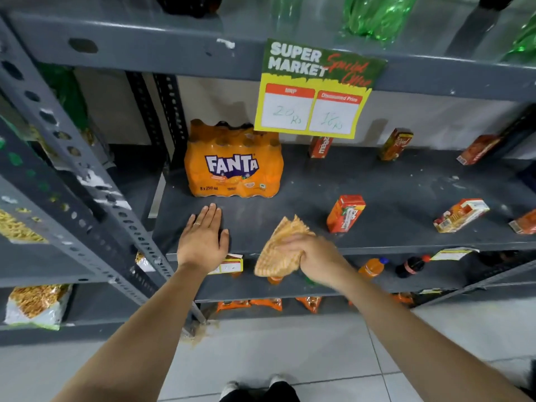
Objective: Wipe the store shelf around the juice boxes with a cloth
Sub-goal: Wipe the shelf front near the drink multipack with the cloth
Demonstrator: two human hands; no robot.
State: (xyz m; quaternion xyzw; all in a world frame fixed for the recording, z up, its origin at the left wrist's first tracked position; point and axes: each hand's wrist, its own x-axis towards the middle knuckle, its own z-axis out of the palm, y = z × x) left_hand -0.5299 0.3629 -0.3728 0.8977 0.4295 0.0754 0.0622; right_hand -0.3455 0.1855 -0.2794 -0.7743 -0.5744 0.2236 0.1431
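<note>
Pale floor tiles (290,358) are seen nearest, below a grey shelf (391,181). At its front edge the left grip (203,239) is laid flat, fingers straight, just before a Fanta pack (233,163). The right grip (313,253) is clenched round the cloth (272,256), which is spread leftward and ahead of it. One juice box (345,213) is stood near beyond; other juice boxes (396,145) are scattered farther back.

The price card (316,91) hides the top of a back box (320,147). The right edge cuts off an end box (525,222), the top edge the bottles (374,15). The cloth (280,250) and right hand (314,255) are blurred
</note>
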